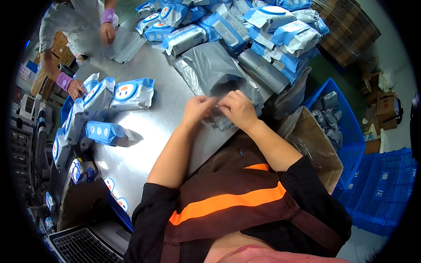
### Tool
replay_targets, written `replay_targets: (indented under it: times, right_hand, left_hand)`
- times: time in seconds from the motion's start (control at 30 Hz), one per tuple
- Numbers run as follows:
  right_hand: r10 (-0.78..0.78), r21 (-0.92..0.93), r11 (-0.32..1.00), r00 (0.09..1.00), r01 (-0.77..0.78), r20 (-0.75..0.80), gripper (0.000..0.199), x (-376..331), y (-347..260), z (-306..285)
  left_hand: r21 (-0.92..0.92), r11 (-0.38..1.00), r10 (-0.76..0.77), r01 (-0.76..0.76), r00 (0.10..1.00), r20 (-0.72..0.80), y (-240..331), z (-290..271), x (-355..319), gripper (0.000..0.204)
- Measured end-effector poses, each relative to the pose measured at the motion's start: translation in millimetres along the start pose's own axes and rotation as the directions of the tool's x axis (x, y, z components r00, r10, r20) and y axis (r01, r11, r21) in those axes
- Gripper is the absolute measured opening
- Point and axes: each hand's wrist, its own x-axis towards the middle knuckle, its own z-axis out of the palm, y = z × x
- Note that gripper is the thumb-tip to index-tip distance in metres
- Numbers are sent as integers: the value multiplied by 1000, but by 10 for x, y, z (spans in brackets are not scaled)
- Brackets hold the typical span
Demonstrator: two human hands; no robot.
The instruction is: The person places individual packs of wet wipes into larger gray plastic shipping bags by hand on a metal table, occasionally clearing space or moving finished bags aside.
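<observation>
A stack of grey plastic mailing bags (204, 65) lies on the metal table in front of me, with a dark gap showing at the near part of the top one. My left hand (197, 108) is closed in a pinch at the near edge of that bag. Close beside it, my right hand (238, 108) also pinches the bag's edge, fingertips almost meeting the left ones. What lies between the fingertips is partly hidden. To the right of the stack rests a rolled bundle of grey bags (264, 70).
Blue-and-white wipes packs (223, 28) are heaped at the table's far side; several more packs (131, 93) stand at left. Across the metal table (164, 116), a co-worker's hands (76, 89) touch packs and grey bags. At right are a cardboard box (313, 149) and blue crate (351, 136).
</observation>
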Motion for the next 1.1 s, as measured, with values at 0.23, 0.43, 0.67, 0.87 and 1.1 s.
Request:
replay_targets:
  times: [0.23, 0.43, 0.67, 0.87, 1.1]
  right_hand:
    - [-2, 136, 991, 1000, 2, 0, 9, -240, 35, -442]
    - [39, 132, 991, 999, -34, -38, 15, 23, -124, -432]
    - [46, 241, 967, 991, -76, 128, 13, 136, 2, 25]
    - [686, 739, 25, 549, -674, 478, 11, -1294, 712, -1363]
    - [921, -478, 124, 280, -870, -271, 37, -3829, 1446, -2275]
  left_hand:
    - [-168, 984, 61, -59, 998, 6, -195, -148, 46, 28]
    - [-146, 988, 70, -52, 990, 122, -156, -204, -17, 28]
    - [-180, 981, 89, -70, 991, 103, -219, -271, 12, 29]
    - [-183, 981, 77, -64, 995, 65, -162, -191, -53, 33]
    - [302, 911, 336, -279, 929, -155, -162, -303, 32, 31]
